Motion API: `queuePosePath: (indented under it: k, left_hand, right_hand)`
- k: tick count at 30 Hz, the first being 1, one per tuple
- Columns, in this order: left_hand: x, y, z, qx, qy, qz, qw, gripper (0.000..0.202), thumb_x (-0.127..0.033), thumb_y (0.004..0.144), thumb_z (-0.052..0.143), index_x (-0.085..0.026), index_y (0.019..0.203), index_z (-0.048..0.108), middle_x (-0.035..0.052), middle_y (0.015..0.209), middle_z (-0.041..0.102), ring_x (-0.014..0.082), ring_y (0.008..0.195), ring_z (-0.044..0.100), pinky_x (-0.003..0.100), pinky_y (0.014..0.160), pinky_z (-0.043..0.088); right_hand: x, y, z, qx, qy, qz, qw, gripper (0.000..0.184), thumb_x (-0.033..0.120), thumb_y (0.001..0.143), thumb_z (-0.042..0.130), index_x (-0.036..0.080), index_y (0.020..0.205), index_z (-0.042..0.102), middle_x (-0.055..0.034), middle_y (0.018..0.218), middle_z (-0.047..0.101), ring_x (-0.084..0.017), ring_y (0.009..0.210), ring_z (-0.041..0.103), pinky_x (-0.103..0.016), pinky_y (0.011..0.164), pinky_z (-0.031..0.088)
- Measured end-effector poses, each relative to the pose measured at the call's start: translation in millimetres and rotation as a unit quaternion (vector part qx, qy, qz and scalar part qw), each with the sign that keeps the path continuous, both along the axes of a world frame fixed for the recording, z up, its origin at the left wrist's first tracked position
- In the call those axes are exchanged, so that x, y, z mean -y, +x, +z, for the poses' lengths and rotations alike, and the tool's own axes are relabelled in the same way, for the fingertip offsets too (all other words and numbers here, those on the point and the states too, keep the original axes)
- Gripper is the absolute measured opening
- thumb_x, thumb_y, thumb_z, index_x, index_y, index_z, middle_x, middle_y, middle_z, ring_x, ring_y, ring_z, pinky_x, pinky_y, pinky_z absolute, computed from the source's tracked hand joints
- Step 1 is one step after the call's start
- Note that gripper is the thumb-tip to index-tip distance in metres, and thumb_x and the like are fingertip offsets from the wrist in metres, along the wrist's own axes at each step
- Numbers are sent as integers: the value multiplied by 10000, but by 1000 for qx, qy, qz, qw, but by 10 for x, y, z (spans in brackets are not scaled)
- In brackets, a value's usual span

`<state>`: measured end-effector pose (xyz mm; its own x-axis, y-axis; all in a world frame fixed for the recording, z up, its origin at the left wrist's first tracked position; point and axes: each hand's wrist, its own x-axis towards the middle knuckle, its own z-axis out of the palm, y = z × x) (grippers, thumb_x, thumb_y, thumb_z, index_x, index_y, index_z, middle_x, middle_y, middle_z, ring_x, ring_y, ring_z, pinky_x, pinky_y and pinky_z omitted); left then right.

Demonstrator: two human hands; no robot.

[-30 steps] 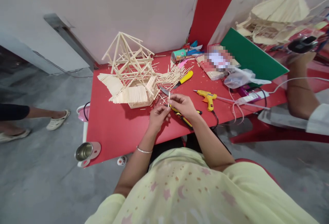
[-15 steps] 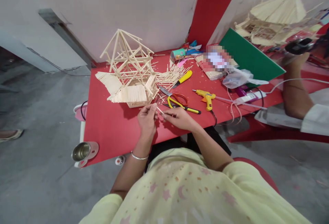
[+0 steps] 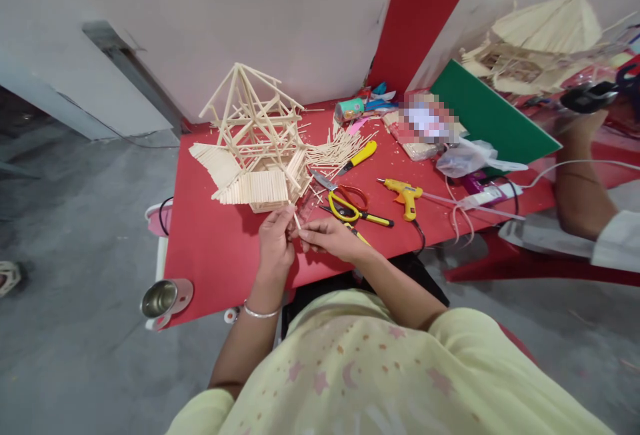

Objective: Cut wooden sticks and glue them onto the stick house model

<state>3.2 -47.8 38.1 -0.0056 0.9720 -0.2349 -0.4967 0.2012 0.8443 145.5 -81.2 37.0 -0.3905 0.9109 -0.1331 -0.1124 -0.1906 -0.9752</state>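
Note:
Between my two hands is a short, thin wooden stick (image 3: 297, 219), pinched near its ends. My left hand (image 3: 276, 240) is closed at the stick's far end, its fingertips just in front of the model. My right hand (image 3: 331, 239) pinches the near end with thumb and fingers. Behind my hands stands a wooden stick model (image 3: 265, 185), with an open roof frame on top and slatted panels lower down. To the right of it lie scissors (image 3: 327, 182) with red and yellow handles, crossing yellow-and-black handled pliers (image 3: 377, 219).
Loose sticks (image 3: 337, 150) and a yellow-handled cutter (image 3: 363, 154) lie beyond the scissors. A yellow glue gun (image 3: 404, 196) with a cord rests to the right. A metal cup (image 3: 161, 300) sits in a holder at the left corner. Another person's arm (image 3: 583, 182) is at right.
Both hands have moved left, closer to the front of the model, still with the stick. The stick now points more steeply away from me. More of the pliers shows beside my right hand.

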Motion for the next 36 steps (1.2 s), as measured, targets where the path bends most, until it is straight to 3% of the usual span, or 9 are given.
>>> queuePosePath:
  k: [7,13,22,28,33,36]
  left_hand:
    - [18,-85,32,11,-27,-56,998,257,-400,728,868,-210,788,705,-10,667,614,66,455,446,218,404,332]
    - [3,-87,89,42,-51,-65,996,323,-396,680,881,-183,838,697,-89,515,432,81,394,446,235,384,396]
    - [-92,-57,21,42,-19,-71,996,275,-423,811,773,-181,807,642,-48,564,525,90,458,517,243,460,424]
    - [-192,-40,67,57,-15,-80,995,347,-483,788,791,-174,769,636,-30,527,549,125,437,551,254,400,352]
    - [-271,-18,129,56,-45,-108,992,388,-509,764,799,-167,932,724,-41,470,542,122,396,524,245,366,316]
    - [-314,-11,132,59,-63,-109,990,375,-491,754,807,-167,918,716,-58,470,529,107,380,510,229,362,322]
  right_hand:
    - [-47,-91,36,-60,-65,7,996,463,608,804,781,166,942,791,20,654,660,-49,514,452,-199,498,322]
    - [-152,-143,51,-69,-68,-27,995,412,563,799,796,178,944,793,26,647,639,-53,516,455,-189,451,285]
    - [-337,-177,120,-74,-80,-67,992,395,551,771,817,173,872,765,21,637,637,-56,514,471,-188,439,274]
    - [-437,-210,147,-68,-75,-100,990,410,566,735,830,178,836,743,27,621,633,-56,493,469,-197,431,265]
    - [-461,-214,169,-62,-76,-106,989,414,557,708,838,179,861,761,26,612,629,-63,491,477,-201,429,259]
    - [-465,-219,187,-63,-72,-109,989,400,554,702,837,176,800,746,26,585,615,-62,478,469,-205,426,252]
